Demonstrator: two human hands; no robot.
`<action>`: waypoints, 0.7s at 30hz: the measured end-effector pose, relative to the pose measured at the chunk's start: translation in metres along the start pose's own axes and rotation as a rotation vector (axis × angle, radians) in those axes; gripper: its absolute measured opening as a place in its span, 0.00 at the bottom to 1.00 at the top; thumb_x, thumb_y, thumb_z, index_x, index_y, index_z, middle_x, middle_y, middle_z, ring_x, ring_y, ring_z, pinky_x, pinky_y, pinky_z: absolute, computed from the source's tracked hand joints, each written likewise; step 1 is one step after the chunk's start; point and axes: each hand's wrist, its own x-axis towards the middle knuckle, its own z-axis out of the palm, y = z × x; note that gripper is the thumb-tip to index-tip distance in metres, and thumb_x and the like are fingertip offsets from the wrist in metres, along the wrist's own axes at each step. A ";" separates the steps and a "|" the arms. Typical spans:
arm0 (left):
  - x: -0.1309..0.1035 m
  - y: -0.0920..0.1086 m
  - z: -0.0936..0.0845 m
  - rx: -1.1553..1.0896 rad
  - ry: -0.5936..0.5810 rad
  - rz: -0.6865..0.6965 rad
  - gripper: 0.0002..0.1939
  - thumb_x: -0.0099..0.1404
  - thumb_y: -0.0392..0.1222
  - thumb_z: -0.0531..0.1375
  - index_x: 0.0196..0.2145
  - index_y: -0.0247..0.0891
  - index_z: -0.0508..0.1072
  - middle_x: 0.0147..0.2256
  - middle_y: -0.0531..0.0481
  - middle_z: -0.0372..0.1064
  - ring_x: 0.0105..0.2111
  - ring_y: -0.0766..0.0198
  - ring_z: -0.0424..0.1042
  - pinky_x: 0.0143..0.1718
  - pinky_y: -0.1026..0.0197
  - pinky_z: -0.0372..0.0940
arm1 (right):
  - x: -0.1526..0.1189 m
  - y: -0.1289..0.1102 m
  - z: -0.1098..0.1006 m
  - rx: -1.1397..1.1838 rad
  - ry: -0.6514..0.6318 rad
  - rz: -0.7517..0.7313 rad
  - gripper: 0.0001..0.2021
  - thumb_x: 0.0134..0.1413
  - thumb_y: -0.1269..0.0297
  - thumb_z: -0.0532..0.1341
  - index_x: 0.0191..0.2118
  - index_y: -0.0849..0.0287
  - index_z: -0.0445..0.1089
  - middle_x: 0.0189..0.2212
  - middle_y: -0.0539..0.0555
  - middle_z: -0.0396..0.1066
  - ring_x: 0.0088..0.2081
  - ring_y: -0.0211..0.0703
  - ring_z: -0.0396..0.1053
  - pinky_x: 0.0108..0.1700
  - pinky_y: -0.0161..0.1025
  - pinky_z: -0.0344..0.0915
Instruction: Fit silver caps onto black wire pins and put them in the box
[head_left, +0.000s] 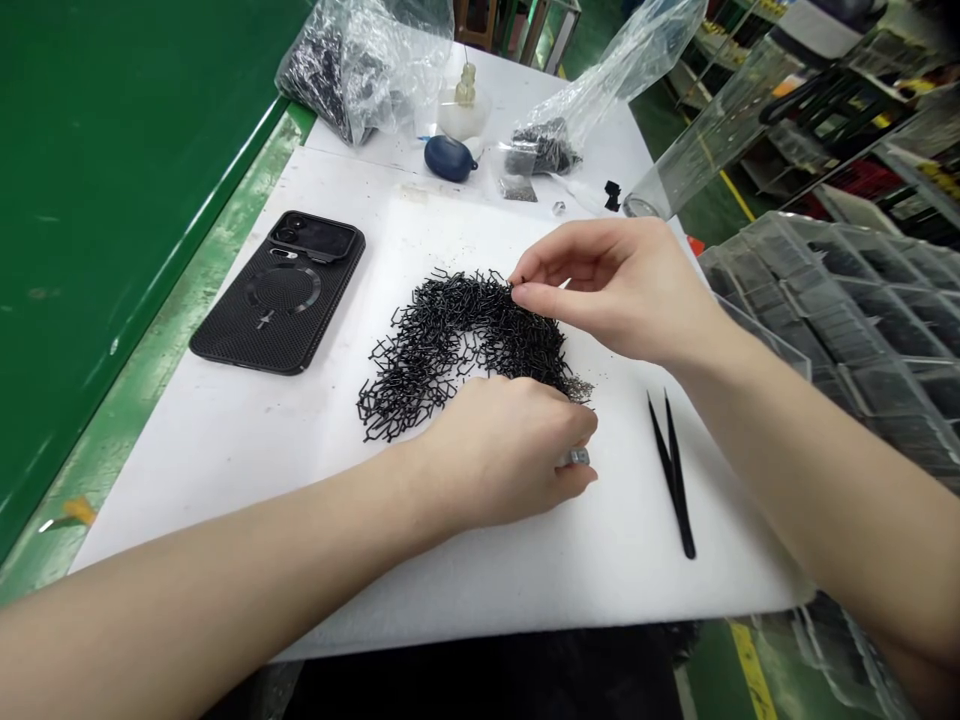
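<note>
A heap of small black bent wire pieces [420,345] lies in an arch on a white foam sheet [480,580]. My left hand [502,450] is closed at the near side of the heap, around a small grey metal part [576,456] whose end shows between thumb and fingers; the rest is covered. At the heap's far right edge, my right hand [626,285] pinches with thumb and index finger. A tiny dark end shows at those fingertips, apparently one black bent wire piece. Tiny metallic bits [579,388] are scattered beside the heap on the right.
Black tweezers [675,480] lie at the right, a black phone [281,290] at the left. Farther back are plastic bags [360,70] of black parts, a dark blue oval case [448,158] and a clear bottle [712,130]. Clear compartment boxes [862,300] stand beyond the right edge.
</note>
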 end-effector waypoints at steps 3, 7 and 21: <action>0.000 0.000 0.000 -0.001 0.003 0.001 0.08 0.75 0.43 0.72 0.37 0.39 0.84 0.31 0.53 0.79 0.28 0.64 0.72 0.26 0.58 0.52 | 0.001 0.001 0.000 0.021 -0.018 0.044 0.05 0.57 0.68 0.77 0.36 0.51 0.84 0.39 0.53 0.85 0.42 0.47 0.82 0.53 0.46 0.84; 0.000 0.000 0.000 -0.003 0.001 0.003 0.08 0.75 0.43 0.72 0.37 0.39 0.84 0.31 0.53 0.79 0.28 0.64 0.72 0.26 0.57 0.52 | 0.001 0.002 0.000 -0.006 -0.016 0.072 0.12 0.58 0.71 0.77 0.46 0.50 0.87 0.37 0.52 0.85 0.41 0.46 0.82 0.51 0.45 0.83; 0.000 0.000 0.000 0.011 -0.029 -0.008 0.08 0.77 0.45 0.71 0.39 0.40 0.84 0.34 0.52 0.82 0.30 0.62 0.74 0.27 0.59 0.51 | 0.001 -0.001 -0.001 -0.029 0.014 0.071 0.04 0.61 0.66 0.78 0.40 0.49 0.92 0.40 0.53 0.89 0.38 0.45 0.82 0.42 0.43 0.83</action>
